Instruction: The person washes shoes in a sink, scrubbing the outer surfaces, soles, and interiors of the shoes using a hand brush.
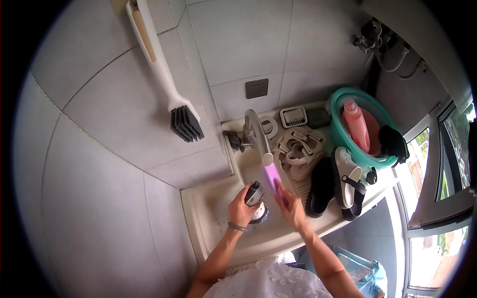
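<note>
Over the basin of the pale sink [198, 218], my left hand [241, 204] is closed round a dark and light item, perhaps a shoe [255, 194]. My right hand [293, 207] grips a pink-purple brush [272, 178] by its lower end, just right of that item. The brush's upper end is under the tip of the metal faucet [258, 131]. A white piece with dark spots [259, 212] shows below the item in my left hand; whether the two are joined I cannot tell.
Sandals [299, 149], black footwear [321, 188] and a white clog [345, 171] lie on the right ledge. Behind them a teal basin [339, 134] holds a pink bottle [357, 126]. A soap dish [293, 117] sits at the back. A large brush [169, 84] hangs on the left wall.
</note>
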A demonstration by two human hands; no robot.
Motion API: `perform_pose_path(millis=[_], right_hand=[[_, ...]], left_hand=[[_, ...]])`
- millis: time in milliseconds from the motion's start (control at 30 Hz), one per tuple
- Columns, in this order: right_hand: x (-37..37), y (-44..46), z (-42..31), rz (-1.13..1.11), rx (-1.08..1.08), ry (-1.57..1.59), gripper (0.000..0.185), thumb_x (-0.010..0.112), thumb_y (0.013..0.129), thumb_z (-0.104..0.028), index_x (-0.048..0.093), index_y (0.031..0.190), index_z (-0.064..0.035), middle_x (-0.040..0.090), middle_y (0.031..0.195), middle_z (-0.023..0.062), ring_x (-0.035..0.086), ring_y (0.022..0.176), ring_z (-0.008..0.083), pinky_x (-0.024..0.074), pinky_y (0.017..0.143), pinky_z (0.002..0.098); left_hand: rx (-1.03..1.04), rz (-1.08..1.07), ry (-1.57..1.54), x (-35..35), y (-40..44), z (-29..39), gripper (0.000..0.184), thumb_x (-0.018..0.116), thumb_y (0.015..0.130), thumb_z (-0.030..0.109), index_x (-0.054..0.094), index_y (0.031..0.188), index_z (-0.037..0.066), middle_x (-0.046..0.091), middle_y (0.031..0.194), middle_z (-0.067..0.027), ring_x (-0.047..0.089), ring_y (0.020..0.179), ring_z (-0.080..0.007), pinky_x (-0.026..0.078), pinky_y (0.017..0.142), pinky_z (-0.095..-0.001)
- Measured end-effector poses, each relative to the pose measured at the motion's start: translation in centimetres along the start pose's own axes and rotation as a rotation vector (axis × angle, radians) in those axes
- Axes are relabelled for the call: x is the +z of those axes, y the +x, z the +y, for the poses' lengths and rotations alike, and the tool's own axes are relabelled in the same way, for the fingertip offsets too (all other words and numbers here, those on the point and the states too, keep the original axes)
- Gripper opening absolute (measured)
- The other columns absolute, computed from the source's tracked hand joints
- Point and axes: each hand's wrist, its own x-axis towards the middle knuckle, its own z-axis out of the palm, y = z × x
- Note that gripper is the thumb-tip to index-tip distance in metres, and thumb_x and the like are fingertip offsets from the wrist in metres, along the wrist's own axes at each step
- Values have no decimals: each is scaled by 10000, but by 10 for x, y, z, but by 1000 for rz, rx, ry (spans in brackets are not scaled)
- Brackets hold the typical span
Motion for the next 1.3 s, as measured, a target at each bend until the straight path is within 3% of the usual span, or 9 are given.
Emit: perform_pose_path(millis=[167,367,600,767,800,867,1033,1167,1300], right_hand=[[46,-47,-1,29,-130,-91,493,547,927,-85,454,1409,-139,586,710,188,583,606,341,468,565,426],[74,-19,5,61,30,-89,463,511,951,-124,448,1408,-169,616,764,260,601,693,458,471,612,485],[67,3,16,118,215,-35,403,513,949,-140,521,1352,-131,595,709,272,626,676,440,475,554,462],[85,-30,4,224,-113,-45,404,520,935,-108,538,1337,-141,541,781,311,588,799,476,470,568,416],[83,-16,17,154,43,-73,389,526,932,-121,551,1320,-133,528,780,316,585,806,475,470,567,416],[75,7,52,170,204,-74,367,521,946,-170,563,1309,-132,534,737,284,582,701,385,465,571,404],[25,15,57,53,290,75,405,536,960,-260,532,1346,-135,457,637,131,388,612,137,418,584,318],[27,-5,68,-19,356,78,410,533,956,-265,538,1340,-122,437,632,97,436,599,127,425,590,305],[31,-19,66,4,392,23,416,528,954,-277,544,1330,-100,429,620,82,432,589,119,422,575,299]], left_hand=[[-313,116,-150,29,-13,-32,342,688,801,197,639,1127,107,699,939,-140,673,833,-352,548,717,-424],[-178,221,69,38,2,-23,180,689,804,188,653,921,57,663,713,-136,662,641,-309,510,586,-371],[76,266,136,33,-3,-27,380,700,791,190,645,1160,119,704,940,-129,684,824,-328,548,689,-384],[-170,168,47,33,-7,-34,293,711,785,228,682,1030,70,705,830,-132,702,734,-276,547,638,-363],[-94,213,23,37,-8,-38,327,739,755,183,680,1052,61,708,872,-139,706,773,-266,552,671,-356],[3,230,-30,38,-14,-37,475,797,667,49,663,1122,39,705,998,-155,706,882,-248,554,774,-342],[33,-171,-263,19,-3,-58,589,875,616,153,645,1146,40,569,1238,-115,533,1172,-249,408,1013,-358],[69,-426,-197,15,5,-91,590,858,658,147,608,1182,45,475,1316,-85,458,1248,-228,329,1077,-340],[-103,-492,-656,24,4,-106,706,794,766,164,430,1363,63,486,1311,-99,461,1248,-210,353,1067,-347]])
